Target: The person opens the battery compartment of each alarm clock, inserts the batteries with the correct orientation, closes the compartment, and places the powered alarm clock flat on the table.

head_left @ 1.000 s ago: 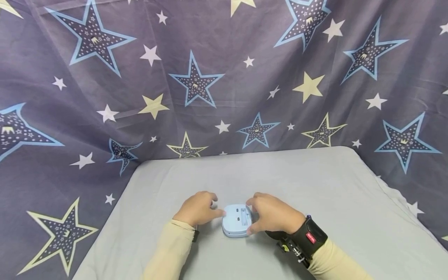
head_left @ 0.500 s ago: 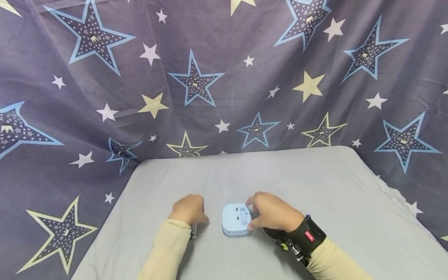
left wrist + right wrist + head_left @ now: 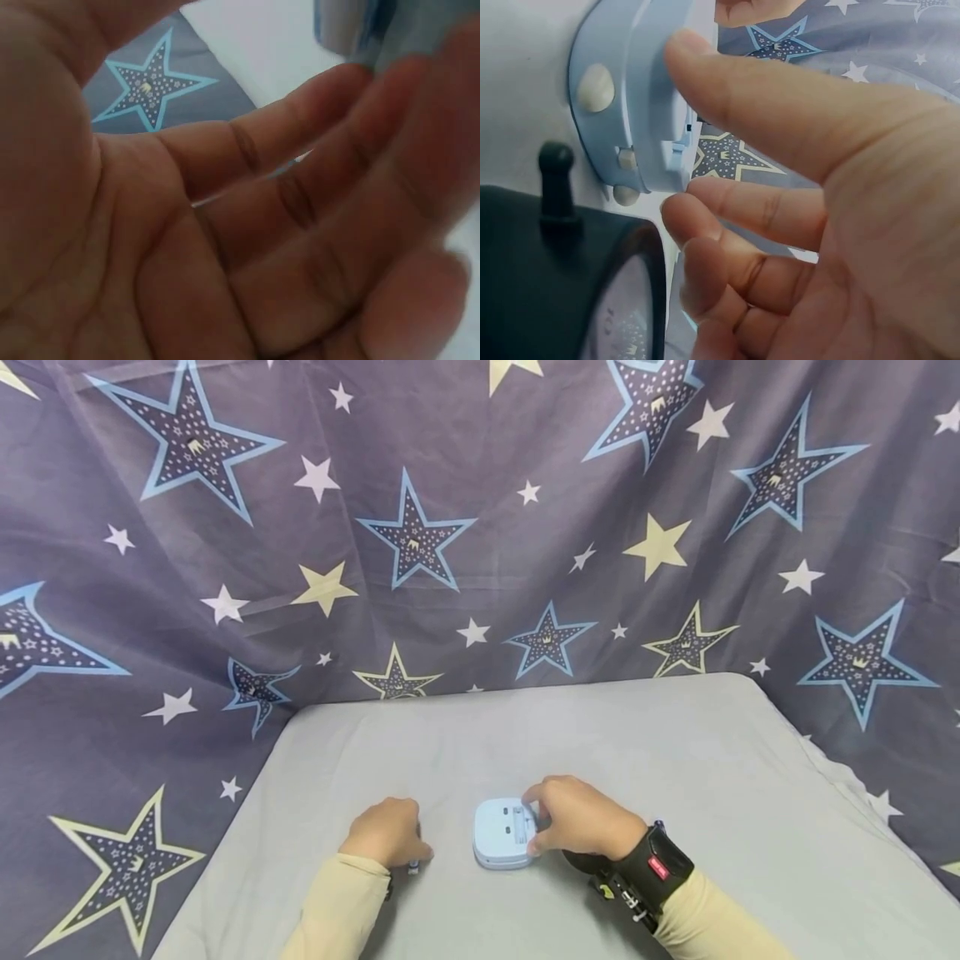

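On the grey cloth lies a light-blue rounded-square battery device [image 3: 497,835], flat, with an uncovered compartment [image 3: 521,824] on its upper face. White knobs [image 3: 596,88] show along its side in the right wrist view. My right hand [image 3: 581,818] grips its right edge, thumb [image 3: 742,94] on one side and fingertips at the other. To the left of the device, and apart from it, my left hand [image 3: 386,833] hangs low over the cloth. A small white-and-blue cylinder [image 3: 341,28], partly cut off, is at its fingertips; its exact kind is unclear.
Grey cloth [image 3: 637,735] covers the work surface. Behind and at both sides hangs a dark curtain [image 3: 480,552] printed with stars. A black strap with a camera mount [image 3: 652,868] sits on the right wrist, close to the surface.
My left hand has drawn away from the device's left edge, leftward and slightly nearer to me. The right hand keeps its grip, and the device stays in place.
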Demonstrator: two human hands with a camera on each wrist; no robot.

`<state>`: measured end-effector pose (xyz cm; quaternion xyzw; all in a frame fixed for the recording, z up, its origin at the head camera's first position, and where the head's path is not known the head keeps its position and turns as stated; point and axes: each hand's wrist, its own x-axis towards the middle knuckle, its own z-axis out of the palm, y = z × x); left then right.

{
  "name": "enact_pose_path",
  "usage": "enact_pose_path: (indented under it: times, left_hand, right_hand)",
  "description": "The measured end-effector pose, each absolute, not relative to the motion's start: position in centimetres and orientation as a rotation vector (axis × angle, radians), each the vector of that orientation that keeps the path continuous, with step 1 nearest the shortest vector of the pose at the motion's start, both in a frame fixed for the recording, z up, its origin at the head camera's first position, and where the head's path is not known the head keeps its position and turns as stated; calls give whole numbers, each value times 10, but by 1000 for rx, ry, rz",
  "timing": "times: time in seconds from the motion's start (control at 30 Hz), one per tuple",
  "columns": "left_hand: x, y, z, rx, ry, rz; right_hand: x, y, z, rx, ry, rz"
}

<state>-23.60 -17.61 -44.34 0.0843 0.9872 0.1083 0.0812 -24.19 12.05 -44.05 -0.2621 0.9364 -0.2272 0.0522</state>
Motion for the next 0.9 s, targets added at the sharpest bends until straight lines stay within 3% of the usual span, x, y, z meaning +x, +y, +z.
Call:
enact_pose_path:
  times: [0.9]
  left_hand:
    - [-236, -174, -452, 437, 3019, 453]
  right_hand:
    - [-242, 120, -443, -782, 2863, -678]
